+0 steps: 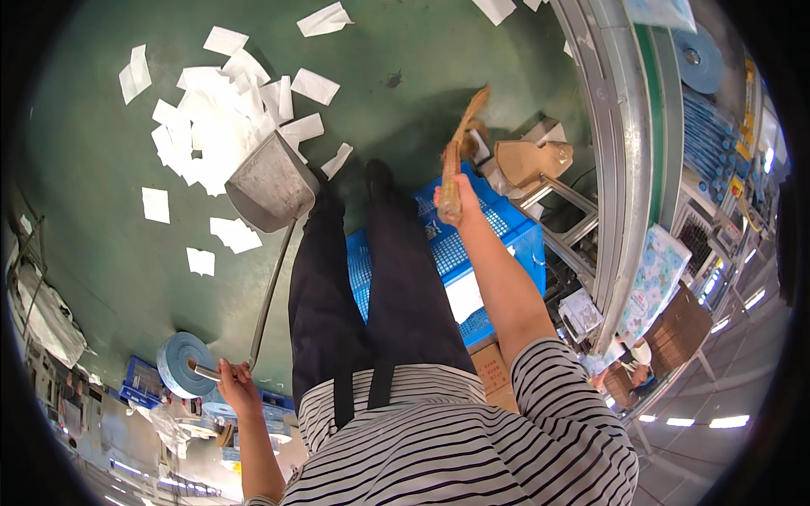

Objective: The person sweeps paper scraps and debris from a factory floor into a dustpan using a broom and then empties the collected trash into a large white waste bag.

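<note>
Left hand (pixel 236 390) was closed on the long handle (pixel 271 293) of the dustpan (pixel 272 185), right hand (pixel 460 202) wrapped round a tan broom (pixel 453 164). White paper pile (pixel 215 122) lay on the floor (pixel 93 228) by the dustpan — flat pan, short strokes looked best; stray sheets (pixel 155 205) gathered inward first.

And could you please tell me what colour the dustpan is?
The long-handled dustpan is dull grey, clearest in the head view.
</note>
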{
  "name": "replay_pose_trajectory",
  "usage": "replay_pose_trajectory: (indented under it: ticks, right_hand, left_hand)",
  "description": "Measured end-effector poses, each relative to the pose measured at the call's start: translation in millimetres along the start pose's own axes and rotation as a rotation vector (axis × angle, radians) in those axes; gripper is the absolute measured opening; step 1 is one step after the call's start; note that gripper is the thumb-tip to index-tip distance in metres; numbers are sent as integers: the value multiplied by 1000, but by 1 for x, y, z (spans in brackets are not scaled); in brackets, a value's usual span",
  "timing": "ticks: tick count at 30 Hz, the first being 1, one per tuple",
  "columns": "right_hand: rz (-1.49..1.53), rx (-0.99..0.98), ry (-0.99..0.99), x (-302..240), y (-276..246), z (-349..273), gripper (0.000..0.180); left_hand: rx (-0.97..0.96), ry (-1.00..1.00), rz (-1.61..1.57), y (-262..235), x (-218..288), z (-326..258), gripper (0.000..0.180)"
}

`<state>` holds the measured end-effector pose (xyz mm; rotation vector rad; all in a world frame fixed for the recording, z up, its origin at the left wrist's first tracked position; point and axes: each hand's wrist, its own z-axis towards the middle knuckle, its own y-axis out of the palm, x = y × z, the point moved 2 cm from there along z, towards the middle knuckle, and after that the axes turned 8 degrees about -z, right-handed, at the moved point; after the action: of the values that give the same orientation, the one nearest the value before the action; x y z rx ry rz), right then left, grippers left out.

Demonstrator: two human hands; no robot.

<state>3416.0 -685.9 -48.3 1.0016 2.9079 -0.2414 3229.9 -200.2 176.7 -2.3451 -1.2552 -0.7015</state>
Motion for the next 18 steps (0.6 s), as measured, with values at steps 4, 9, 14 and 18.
replay_pose_trajectory:
  ticks: [4,9,14,18]
  right_hand:
    - [-425,-165,-133,28,14,-82,37]
    - [-516,-261,-64,32,-3,-206,73]
    - [-624,62,-357,-64,-2,-134,34]
    - [-487,136,-520,-218,26,18,28]
  left_hand:
    - [36,6,60,7,1,-1,29]
    - [54,33,67,15,-4,13,33]
    - [142,66,82,5,-25,16,37]
    - [415,43,99,-1,-50,5,31]
